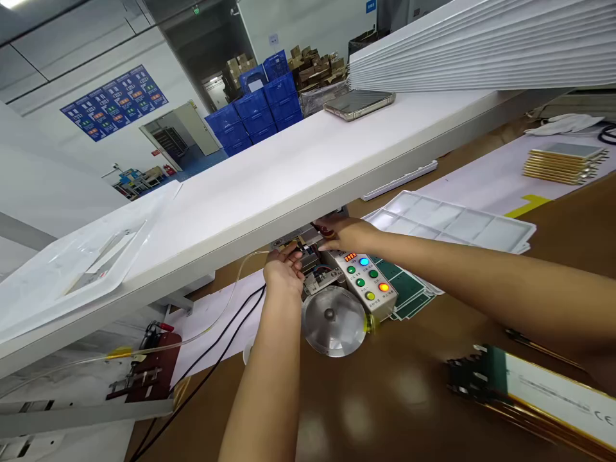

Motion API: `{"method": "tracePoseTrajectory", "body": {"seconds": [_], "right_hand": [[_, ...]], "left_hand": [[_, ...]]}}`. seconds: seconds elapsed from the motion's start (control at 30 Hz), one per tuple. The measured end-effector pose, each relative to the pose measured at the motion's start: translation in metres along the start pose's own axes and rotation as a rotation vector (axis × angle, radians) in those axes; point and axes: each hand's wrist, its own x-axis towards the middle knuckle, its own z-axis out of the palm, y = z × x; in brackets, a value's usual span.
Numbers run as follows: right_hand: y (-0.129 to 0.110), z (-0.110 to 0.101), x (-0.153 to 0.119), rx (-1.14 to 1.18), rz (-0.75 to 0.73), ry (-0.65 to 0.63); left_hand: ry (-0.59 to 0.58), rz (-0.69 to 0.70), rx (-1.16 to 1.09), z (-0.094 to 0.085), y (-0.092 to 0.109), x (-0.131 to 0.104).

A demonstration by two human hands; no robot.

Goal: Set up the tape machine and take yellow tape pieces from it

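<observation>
A small metal machine (312, 276) stands on the brown bench under the white shelf. Its control box (370, 282) has a red digit display and lit buttons, and a round metal disc (333, 321) sits at the front. At the machine's left side is my left hand (285, 269), palm turned up and fingers curled near its upper parts; what they may hold is too small to tell. My right hand (344, 235) reaches to the back of the machine, above the control box. Its fingertips are partly hidden by the shelf edge and dark parts.
White divided trays (452, 221) and green boards (409, 289) lie right of the machine. Boxed packs (553, 398) sit at the lower right. The shelf (269, 173) overhangs the machine and carries a phone (360, 102). A clear hose and black cables (226, 343) run leftward.
</observation>
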Motion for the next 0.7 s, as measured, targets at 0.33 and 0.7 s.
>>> {"method": "tracePoseTrajectory", "body": {"seconds": [0.33, 0.7], "right_hand": [[0.035, 0.041, -0.156, -0.212, -0.294, -0.088], [0.018, 0.043, -0.155, -0.337, -0.258, -0.233]], "left_hand": [[-0.039, -0.018, -0.029, 0.004, 0.015, 0.002], [-0.052, -0.028, -0.056, 0.008, 0.024, 0.003]]}}
